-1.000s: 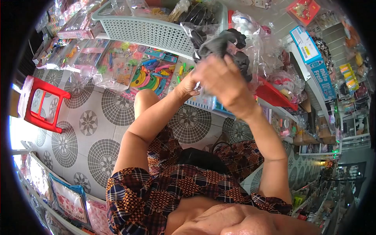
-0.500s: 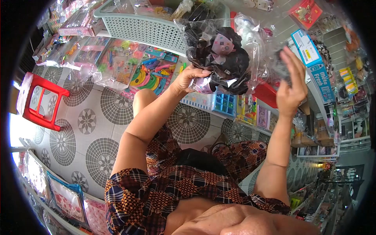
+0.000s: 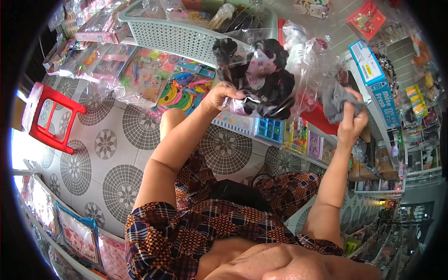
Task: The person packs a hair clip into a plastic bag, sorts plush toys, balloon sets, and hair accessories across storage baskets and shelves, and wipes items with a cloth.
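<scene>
Head view. Clock positions are read from the centre of the clear plastic bag (image 3: pixel 273 86), with 12 at the top of the view.

Bag: held up in front of the person at upper centre, above the goods. It contains black bunched items (image 3: pixel 280 84) and pale labels (image 3: pixel 257 65).

Left hand (image 3: pixel 221 97): at 8 o'clock, on the bag's lower edge. The thumb lies over the plastic and the fingers are closed to a pinch, gripping the bag. The fingertips underneath are hidden.

Right hand (image 3: pixel 351 123): near 4 o'clock, apart from the bag. The fingers are bent and closed around a grey cloth (image 3: pixel 335 103), which bunches out on the side toward the bag.

Surrounding items:
- Grey-green basket (image 3: pixel 163 39): 10 o'clock, with packaged goods inside.
- Packaged toys (image 3: pixel 177 97): 9 o'clock, below the basket.
- Red stool (image 3: pixel 36 112): 9 o'clock, well apart, on the patterned floor (image 3: pixel 126 156).
- Blue compartment box (image 3: pixel 269 130): near 6 o'clock.
- Blue-and-white carton (image 3: pixel 383 102): 3 o'clock, beyond the cloth.
</scene>
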`<action>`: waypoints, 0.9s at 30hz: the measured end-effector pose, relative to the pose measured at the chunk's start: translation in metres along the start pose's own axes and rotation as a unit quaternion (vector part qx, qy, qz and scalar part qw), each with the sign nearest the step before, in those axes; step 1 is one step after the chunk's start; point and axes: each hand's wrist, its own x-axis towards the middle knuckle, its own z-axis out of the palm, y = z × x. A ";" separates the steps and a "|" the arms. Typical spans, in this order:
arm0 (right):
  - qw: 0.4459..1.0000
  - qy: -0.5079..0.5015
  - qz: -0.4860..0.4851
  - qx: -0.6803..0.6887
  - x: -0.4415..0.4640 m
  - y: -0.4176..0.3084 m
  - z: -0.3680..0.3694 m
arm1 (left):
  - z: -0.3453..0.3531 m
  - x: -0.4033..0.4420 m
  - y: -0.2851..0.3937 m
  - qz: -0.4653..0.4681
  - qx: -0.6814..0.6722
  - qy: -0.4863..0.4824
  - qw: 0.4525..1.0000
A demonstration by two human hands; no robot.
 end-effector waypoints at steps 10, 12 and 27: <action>0.954 -0.291 0.068 -0.011 -0.006 -0.026 0.041 | 0.027 0.017 -0.006 0.042 0.130 -0.023 0.990; 0.949 -0.308 0.017 -0.063 -0.001 -0.027 0.051 | 0.028 0.014 -0.004 0.050 0.126 -0.019 0.991; 0.928 -0.179 0.251 0.209 0.010 0.010 0.069 | 0.047 0.009 0.008 -0.044 -0.153 -0.062 0.985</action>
